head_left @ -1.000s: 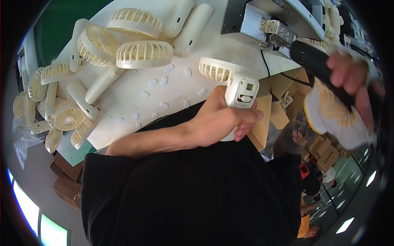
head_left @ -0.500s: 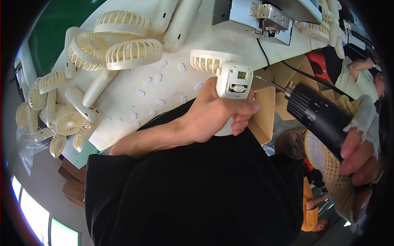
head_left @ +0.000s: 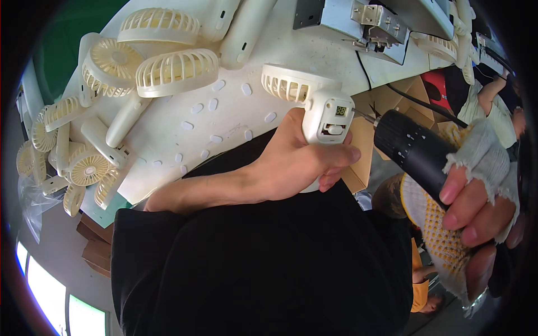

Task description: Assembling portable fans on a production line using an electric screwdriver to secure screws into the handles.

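Note:
My left hand is wrapped round the handle of a cream handheld fan, its round caged head pointing left over the table. A small digit display and a pale switch piece in a dark slot show on the handle. In my right hand, partly covered by a worn glove with yellow dots, is a black electric screwdriver. Its thin bit points left at the fan handle's upper right side; whether it touches cannot be made out. Small pale oval pieces lie scattered on the white table.
Several more cream fans are heaped on the table's left part. A grey metal fixture stands at the back, with a black cable running right. Cardboard boxes sit beyond the table edge. Other people are at the far right.
The screwdriver has moved left, bringing its bit up close to the fan handle. My left hand and the fan have shifted slightly right and down in the picture.

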`<state>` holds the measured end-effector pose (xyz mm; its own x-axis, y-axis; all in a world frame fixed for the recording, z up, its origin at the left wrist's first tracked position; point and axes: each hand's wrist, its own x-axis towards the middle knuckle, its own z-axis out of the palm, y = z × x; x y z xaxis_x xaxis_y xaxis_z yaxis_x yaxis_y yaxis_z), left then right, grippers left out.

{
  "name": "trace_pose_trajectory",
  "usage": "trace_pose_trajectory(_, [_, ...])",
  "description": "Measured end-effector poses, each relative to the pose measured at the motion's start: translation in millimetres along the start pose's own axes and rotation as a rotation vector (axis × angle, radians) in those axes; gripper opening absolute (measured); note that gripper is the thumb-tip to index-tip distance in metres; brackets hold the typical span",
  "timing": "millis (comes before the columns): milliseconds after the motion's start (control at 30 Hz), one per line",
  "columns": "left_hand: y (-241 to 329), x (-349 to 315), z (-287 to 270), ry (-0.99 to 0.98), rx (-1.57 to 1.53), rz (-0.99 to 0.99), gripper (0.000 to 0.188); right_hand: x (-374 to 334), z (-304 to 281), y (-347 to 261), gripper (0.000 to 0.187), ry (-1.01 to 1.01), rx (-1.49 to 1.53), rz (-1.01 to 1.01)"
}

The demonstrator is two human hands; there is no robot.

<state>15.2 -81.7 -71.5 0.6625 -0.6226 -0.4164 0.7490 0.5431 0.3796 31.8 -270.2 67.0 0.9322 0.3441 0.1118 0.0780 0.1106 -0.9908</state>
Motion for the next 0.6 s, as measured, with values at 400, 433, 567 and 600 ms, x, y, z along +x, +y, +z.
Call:
trace_pose_trajectory(400, [3, -3, 6, 0.028, -0.043, -0.050, 0.015, -10, 18, 8, 0.031, 0.149, -0.046, -0.035])
trace_pose_trajectory(433, [1, -3, 4, 0.029, -0.017, -0.044, 0.015, -15, 18, 12, 0.028, 0.197, 0.062, -0.013])
trace_pose_trajectory(567, [-18, -11, -3, 0.010, 0.130, 0.067, 0.016, -25, 3, 10, 0.023, 0.003, 0.151, -0.122])
trace_pose_trajectory(600, [-20, -14, -5, 0.030, 0.269, 0.185, 0.015, -28, -7, 10, 0.022, -0.091, 0.188, -0.174])
